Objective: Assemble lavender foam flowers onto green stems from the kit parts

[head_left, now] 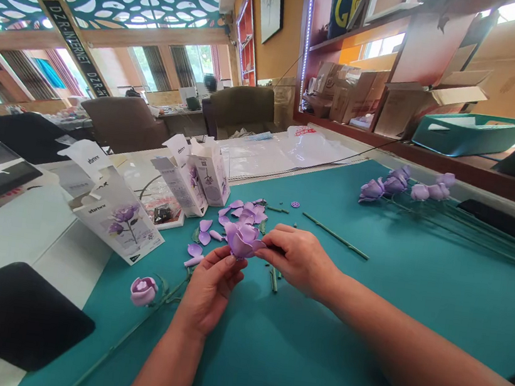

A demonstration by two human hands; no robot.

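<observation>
I'm seeing the left hand hold a purple flower from below while the right hand pinches a petal on its right side. Loose petals are just beyond on the green mat, white boxes off left, purple roses at far right.

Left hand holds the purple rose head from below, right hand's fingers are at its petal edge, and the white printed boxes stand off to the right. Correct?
One error: the white printed boxes stand off to the left, as the head view shows. The left hand does hold the purple rose head from below, with the right hand's fingers at its petal edge.
</observation>
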